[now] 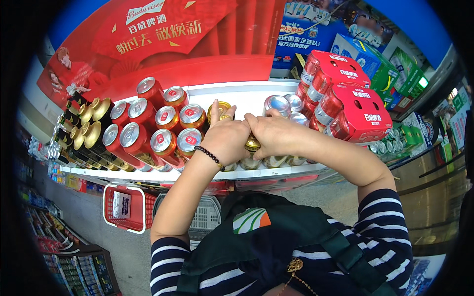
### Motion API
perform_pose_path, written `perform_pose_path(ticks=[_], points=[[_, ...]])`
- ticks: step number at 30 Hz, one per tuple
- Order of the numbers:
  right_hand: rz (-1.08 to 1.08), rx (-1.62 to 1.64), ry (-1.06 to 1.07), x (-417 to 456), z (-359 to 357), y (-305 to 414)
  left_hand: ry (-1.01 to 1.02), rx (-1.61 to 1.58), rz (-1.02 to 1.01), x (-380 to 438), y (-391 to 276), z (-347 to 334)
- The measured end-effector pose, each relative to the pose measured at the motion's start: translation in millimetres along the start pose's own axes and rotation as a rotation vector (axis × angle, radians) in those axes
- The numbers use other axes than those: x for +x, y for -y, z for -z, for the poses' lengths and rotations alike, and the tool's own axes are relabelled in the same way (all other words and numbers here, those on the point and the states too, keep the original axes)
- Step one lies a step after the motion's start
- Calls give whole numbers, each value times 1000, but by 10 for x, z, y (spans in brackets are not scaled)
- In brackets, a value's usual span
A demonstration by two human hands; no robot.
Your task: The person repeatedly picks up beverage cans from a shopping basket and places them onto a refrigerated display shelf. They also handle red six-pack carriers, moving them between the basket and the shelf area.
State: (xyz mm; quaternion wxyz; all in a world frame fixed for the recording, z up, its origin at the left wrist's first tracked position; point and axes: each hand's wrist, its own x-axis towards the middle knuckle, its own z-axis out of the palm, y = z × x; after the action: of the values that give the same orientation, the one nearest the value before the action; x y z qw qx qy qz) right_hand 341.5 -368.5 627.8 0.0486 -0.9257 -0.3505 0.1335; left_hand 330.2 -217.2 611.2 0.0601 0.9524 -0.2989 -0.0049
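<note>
My left hand [226, 138], a dark beaded bracelet at its wrist, reaches over the white display shelf [240, 90]. Its index and middle fingers spread over a gold-lidded can [221, 107]. Beside it is my right hand [279, 131], the two meeting above a second gold-topped container [252, 144]. My thumbs flank that top, but the hands hide how firmly either holds it. Left of my hands stand red and gold beer cans [191, 113] with silver lids. Several silver-topped cans [277, 104] are partly behind my right hand. Glass-like rounded bases or jars [250, 163] show below my hands.
Red Budweiser multipacks [364, 111] are stacked at right, with green-and-blue cartons [370, 63] behind. Black bottles with gold tops [92, 135] crowd the shelf's left end. A red promotional panel [229, 37] rises behind. Shopping baskets [144, 207] stand on the floor below.
</note>
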Motion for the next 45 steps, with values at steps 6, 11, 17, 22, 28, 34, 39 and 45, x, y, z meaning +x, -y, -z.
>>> perform_pose_path(ticks=[6,11,17,22,28,34,39,45], points=[[28,3,-135,27,-126,-49,-58,-18,-30,18,21,1],[-26,22,-172,73,-3,-114,-69,-89,-44,124,92,122],[-24,47,-265,118,662,-113,-135,-185,-59,282,281,664],[-19,-61,-288,472,1037,-189,-155,-206,52,522,456,969],[-15,25,-257,1036,832,-349,-220,-249,115,770,922,659],[19,95,-111,1336,532,-425,26,-327,258,761,1052,503],[59,127,-76,1431,399,-487,46,-368,266,772,1136,355],[-24,162,31,1469,447,-501,57,-371,279,817,1263,131]])
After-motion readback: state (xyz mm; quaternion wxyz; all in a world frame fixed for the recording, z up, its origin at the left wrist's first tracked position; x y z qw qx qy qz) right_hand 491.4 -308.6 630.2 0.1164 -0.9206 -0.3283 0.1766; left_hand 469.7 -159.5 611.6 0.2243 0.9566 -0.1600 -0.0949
